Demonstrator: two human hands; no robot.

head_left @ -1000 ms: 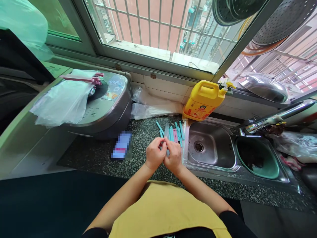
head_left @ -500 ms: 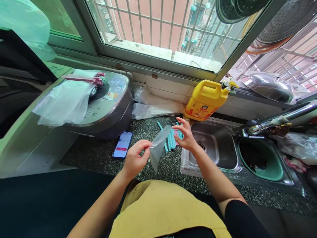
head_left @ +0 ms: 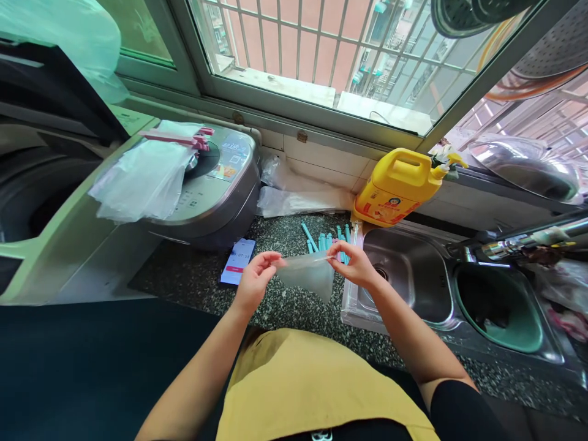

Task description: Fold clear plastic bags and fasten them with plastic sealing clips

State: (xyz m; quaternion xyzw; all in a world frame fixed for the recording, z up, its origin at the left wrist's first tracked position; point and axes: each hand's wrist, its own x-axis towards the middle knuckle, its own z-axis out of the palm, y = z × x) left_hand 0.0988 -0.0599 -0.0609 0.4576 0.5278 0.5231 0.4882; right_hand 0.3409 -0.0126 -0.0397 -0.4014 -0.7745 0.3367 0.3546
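Observation:
A translucent plastic bag is stretched between my two hands above the counter. My left hand pinches its left corner, and my right hand pinches the upper right corner, so the bag hangs down from its top edge. Behind it, partly covered by the bag and my right hand, lie several turquoise sealing clips on the speckled counter. To the left of my left hand rests a phone showing a running timer.
A rice cooker with a stack of plastic bags and pink clips on its lid stands at left. More clear bags lie by the wall. The yellow pump jug stands behind the sink, with a green basin right.
My right hand, open before, has closed on the bag's right corner. The bag has swung from an upright slant to a level top edge. The view has shifted slightly left.

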